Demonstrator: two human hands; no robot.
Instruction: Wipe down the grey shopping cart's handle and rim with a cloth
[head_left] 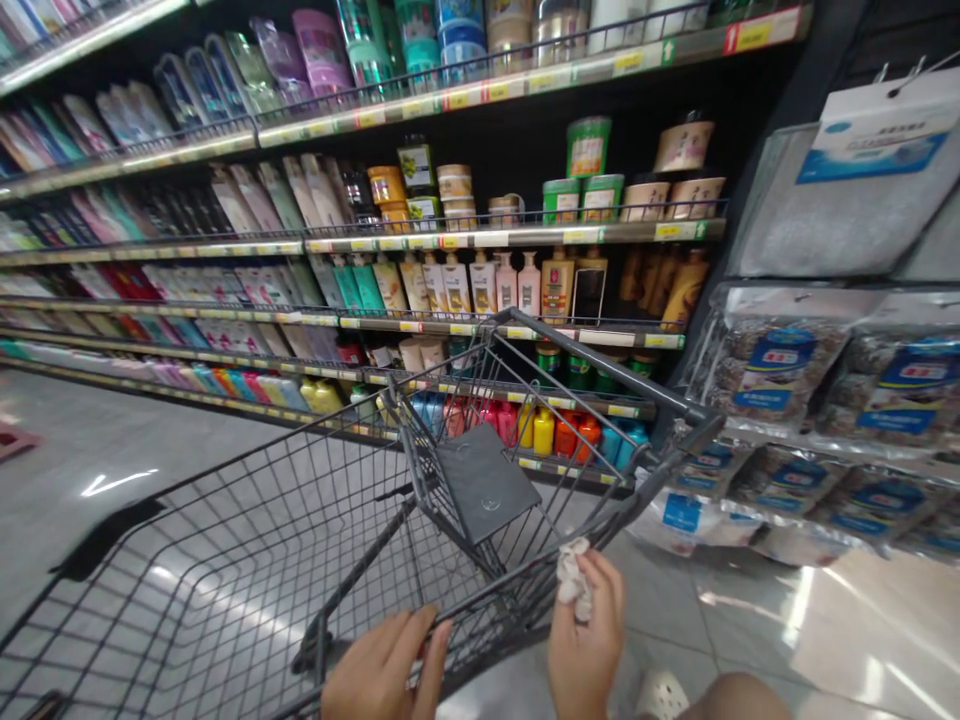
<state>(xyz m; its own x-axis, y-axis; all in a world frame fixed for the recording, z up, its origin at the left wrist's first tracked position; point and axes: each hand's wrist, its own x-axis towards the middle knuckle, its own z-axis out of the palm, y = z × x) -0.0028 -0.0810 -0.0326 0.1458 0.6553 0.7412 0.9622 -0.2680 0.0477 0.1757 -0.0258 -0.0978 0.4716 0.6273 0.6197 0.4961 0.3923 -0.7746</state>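
While at the aisle: stood facing shelves (480, 240) of bottles and tubs, cart (247, 560) drawn up close in front.
Left hand (386, 670): lay on the cart's near rim, fingers curled over the wire, gripping it.
Right hand (585, 640): clenched around a crumpled white tissue (574, 580), just past the cart's right corner.
Tissue, position: poked up out of the fist, touching the fingertips, just beside the rim.
Tissue, handling: judged light, soft, easily torn; best pinched gently by the bunched middle.
Cart, handling: judged stiff wire, light with nothing showing in the basket, rolling freely on the glossy floor (90, 470); best taken along the near rim or bar.
Child seat flap (484, 485): folded down inside the cart, ahead of both hands.
Right side: hung packets (780, 360) on a rack, well apart from the hands.
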